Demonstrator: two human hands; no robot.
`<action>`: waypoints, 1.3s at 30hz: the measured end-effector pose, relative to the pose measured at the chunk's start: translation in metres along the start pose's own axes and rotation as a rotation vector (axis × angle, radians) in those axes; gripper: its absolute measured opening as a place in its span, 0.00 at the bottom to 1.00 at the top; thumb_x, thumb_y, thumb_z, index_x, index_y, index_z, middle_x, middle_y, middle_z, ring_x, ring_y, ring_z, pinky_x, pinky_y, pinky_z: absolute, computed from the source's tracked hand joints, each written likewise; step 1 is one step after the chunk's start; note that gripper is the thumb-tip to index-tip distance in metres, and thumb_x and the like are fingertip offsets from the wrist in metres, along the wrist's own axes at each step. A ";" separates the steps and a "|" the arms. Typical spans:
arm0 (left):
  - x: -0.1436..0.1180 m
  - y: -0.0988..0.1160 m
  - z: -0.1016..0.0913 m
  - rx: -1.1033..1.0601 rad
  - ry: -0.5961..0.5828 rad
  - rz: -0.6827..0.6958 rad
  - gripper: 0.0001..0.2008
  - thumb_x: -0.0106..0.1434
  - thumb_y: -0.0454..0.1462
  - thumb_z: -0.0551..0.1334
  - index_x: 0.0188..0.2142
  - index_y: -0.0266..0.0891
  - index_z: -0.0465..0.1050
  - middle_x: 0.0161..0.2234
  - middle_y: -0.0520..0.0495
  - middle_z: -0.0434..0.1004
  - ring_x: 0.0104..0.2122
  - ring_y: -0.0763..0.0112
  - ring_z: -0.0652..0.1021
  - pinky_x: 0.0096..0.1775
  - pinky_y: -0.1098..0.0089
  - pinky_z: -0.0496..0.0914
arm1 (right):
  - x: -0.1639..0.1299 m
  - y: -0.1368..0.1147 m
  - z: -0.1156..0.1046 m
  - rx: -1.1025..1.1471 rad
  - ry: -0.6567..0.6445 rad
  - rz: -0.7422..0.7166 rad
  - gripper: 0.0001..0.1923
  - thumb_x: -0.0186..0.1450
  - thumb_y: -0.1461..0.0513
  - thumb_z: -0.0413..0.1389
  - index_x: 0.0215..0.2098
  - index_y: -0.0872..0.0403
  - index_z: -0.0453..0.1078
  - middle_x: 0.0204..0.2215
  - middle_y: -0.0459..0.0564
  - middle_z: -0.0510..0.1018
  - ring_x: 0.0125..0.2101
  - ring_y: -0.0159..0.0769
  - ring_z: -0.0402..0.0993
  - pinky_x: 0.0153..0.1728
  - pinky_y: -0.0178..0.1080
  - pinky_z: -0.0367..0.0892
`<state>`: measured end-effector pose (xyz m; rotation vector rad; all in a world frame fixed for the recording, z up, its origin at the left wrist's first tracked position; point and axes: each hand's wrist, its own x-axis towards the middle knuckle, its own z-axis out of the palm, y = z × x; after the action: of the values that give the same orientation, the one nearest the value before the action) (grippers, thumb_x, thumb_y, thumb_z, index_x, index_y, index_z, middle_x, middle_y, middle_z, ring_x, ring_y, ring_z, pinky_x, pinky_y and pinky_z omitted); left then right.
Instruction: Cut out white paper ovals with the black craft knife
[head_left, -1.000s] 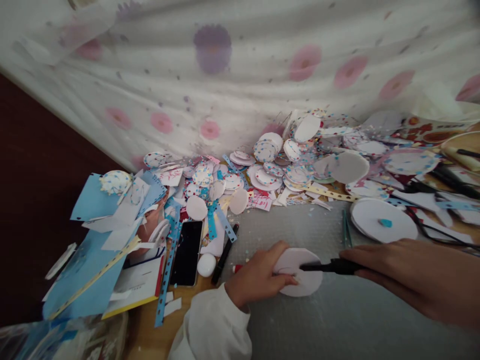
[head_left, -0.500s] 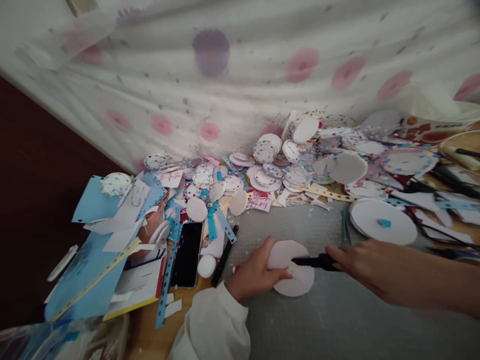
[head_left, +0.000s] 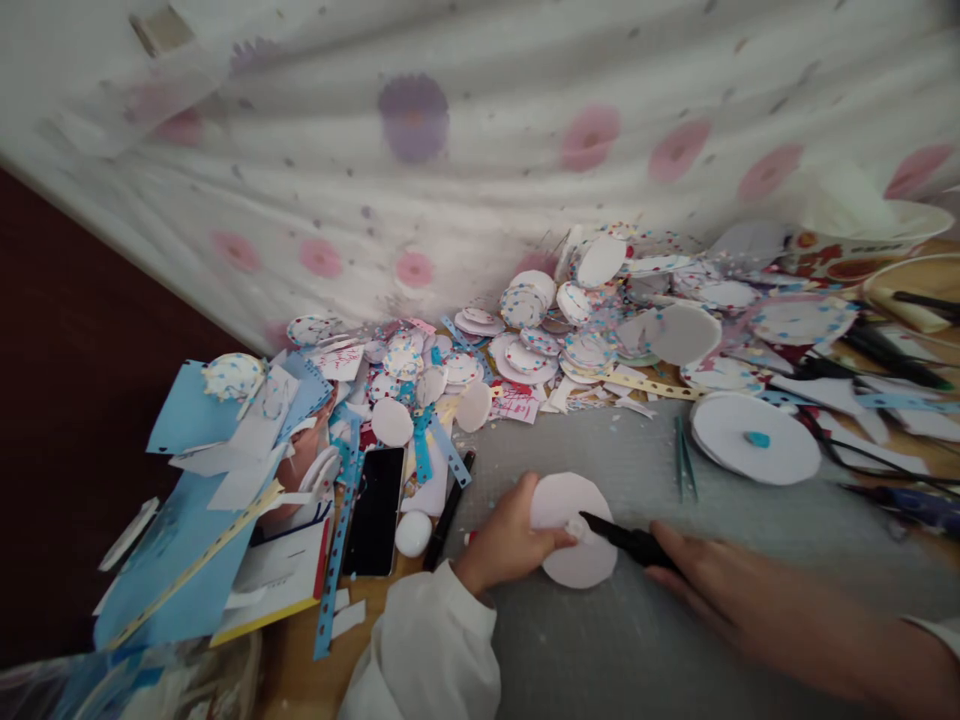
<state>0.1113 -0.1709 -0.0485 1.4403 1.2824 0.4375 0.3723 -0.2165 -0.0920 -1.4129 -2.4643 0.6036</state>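
We are pinning the white round foam disc (head_left: 574, 530) flat with our left hand (head_left: 506, 540) while our right hand (head_left: 705, 580), gripping the black pen-shaped tool (head_left: 622, 538), is keeping its tip steady near the centre.

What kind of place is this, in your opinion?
Probably a home craft table: heaps of dotted paper discs, blue paper sheets, and a flowered curtain behind the worktop.

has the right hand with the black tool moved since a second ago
Yes. The right hand has slid left and lower, toward the phone, so the black tool now points up-left onto the white disc.
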 end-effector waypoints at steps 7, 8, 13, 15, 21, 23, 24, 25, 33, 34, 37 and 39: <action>0.006 -0.005 0.004 -0.065 0.040 -0.007 0.17 0.49 0.33 0.70 0.37 0.38 0.67 0.34 0.50 0.72 0.37 0.64 0.72 0.38 0.68 0.65 | -0.012 -0.027 0.027 0.049 -0.012 0.170 0.15 0.72 0.58 0.43 0.43 0.56 0.69 0.25 0.52 0.82 0.23 0.45 0.81 0.19 0.39 0.68; 0.005 -0.004 0.005 -0.088 0.048 -0.007 0.17 0.49 0.34 0.70 0.38 0.38 0.67 0.35 0.50 0.72 0.37 0.64 0.72 0.37 0.69 0.65 | -0.011 -0.031 0.026 0.062 -0.010 0.186 0.16 0.72 0.58 0.42 0.42 0.55 0.69 0.24 0.52 0.82 0.23 0.44 0.81 0.20 0.39 0.68; -0.013 0.008 0.004 -0.263 0.004 -0.009 0.22 0.52 0.39 0.69 0.45 0.37 0.66 0.38 0.48 0.75 0.38 0.64 0.75 0.39 0.68 0.69 | -0.011 -0.036 0.006 0.114 -0.017 0.187 0.18 0.72 0.54 0.41 0.39 0.52 0.71 0.25 0.52 0.82 0.25 0.45 0.82 0.22 0.39 0.70; -0.023 0.015 0.008 -0.324 0.027 -0.007 0.22 0.52 0.42 0.69 0.44 0.38 0.66 0.38 0.47 0.77 0.39 0.64 0.76 0.40 0.68 0.70 | -0.011 -0.037 -0.005 0.142 -0.024 0.167 0.19 0.71 0.53 0.42 0.38 0.51 0.72 0.27 0.52 0.83 0.26 0.44 0.82 0.23 0.39 0.71; -0.036 0.012 0.042 -0.335 0.570 0.017 0.19 0.53 0.42 0.68 0.42 0.39 0.68 0.40 0.44 0.78 0.41 0.59 0.78 0.45 0.63 0.71 | -0.015 -0.051 -0.011 0.260 -0.039 0.168 0.21 0.70 0.51 0.43 0.38 0.50 0.74 0.29 0.54 0.84 0.27 0.45 0.82 0.24 0.40 0.73; -0.035 0.005 0.052 -0.356 0.638 -0.004 0.21 0.53 0.43 0.68 0.44 0.38 0.67 0.41 0.41 0.77 0.42 0.57 0.78 0.46 0.61 0.71 | -0.017 -0.055 -0.005 0.288 -0.045 0.191 0.21 0.70 0.51 0.42 0.39 0.51 0.74 0.29 0.54 0.84 0.28 0.46 0.82 0.28 0.41 0.74; -0.036 0.003 0.056 -0.367 0.657 -0.009 0.21 0.54 0.43 0.67 0.44 0.37 0.67 0.42 0.40 0.77 0.43 0.56 0.77 0.46 0.61 0.71 | -0.018 -0.057 -0.002 0.306 -0.041 0.199 0.22 0.69 0.51 0.42 0.39 0.51 0.74 0.31 0.54 0.84 0.29 0.46 0.82 0.30 0.41 0.75; -0.036 0.000 0.058 -0.375 0.668 -0.008 0.20 0.55 0.43 0.67 0.44 0.37 0.67 0.42 0.40 0.77 0.42 0.57 0.77 0.45 0.60 0.71 | -0.018 -0.059 0.000 0.322 -0.034 0.208 0.22 0.69 0.51 0.42 0.39 0.51 0.74 0.33 0.55 0.84 0.32 0.47 0.82 0.32 0.42 0.76; -0.037 0.000 0.072 -0.464 0.845 -0.004 0.22 0.55 0.47 0.66 0.44 0.38 0.67 0.42 0.38 0.77 0.41 0.56 0.78 0.45 0.60 0.72 | -0.013 -0.071 0.000 0.411 0.025 0.212 0.22 0.68 0.51 0.42 0.38 0.52 0.75 0.35 0.58 0.84 0.34 0.50 0.83 0.31 0.42 0.76; -0.036 0.000 0.075 -0.482 0.880 -0.016 0.23 0.55 0.47 0.66 0.45 0.38 0.66 0.44 0.36 0.76 0.43 0.55 0.78 0.46 0.59 0.72 | -0.013 -0.072 0.002 0.408 0.046 0.216 0.22 0.68 0.51 0.43 0.37 0.52 0.75 0.35 0.59 0.84 0.34 0.50 0.83 0.31 0.42 0.76; -0.035 0.002 0.079 -0.493 0.904 -0.046 0.25 0.55 0.48 0.66 0.47 0.38 0.65 0.48 0.35 0.74 0.47 0.53 0.77 0.49 0.59 0.71 | -0.012 -0.075 0.008 0.403 0.103 0.224 0.24 0.69 0.49 0.42 0.36 0.52 0.75 0.32 0.59 0.84 0.32 0.50 0.83 0.28 0.41 0.76; -0.035 0.003 0.078 -0.482 0.861 -0.052 0.23 0.57 0.47 0.66 0.47 0.39 0.64 0.48 0.37 0.74 0.47 0.56 0.76 0.49 0.61 0.70 | -0.013 -0.074 0.009 0.406 0.125 0.218 0.24 0.69 0.49 0.42 0.36 0.52 0.75 0.32 0.58 0.84 0.31 0.49 0.83 0.27 0.40 0.76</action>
<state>0.1643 -0.2365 -0.0586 0.8037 1.7076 1.3265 0.3183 -0.2627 -0.0655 -1.5014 -1.9620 0.9650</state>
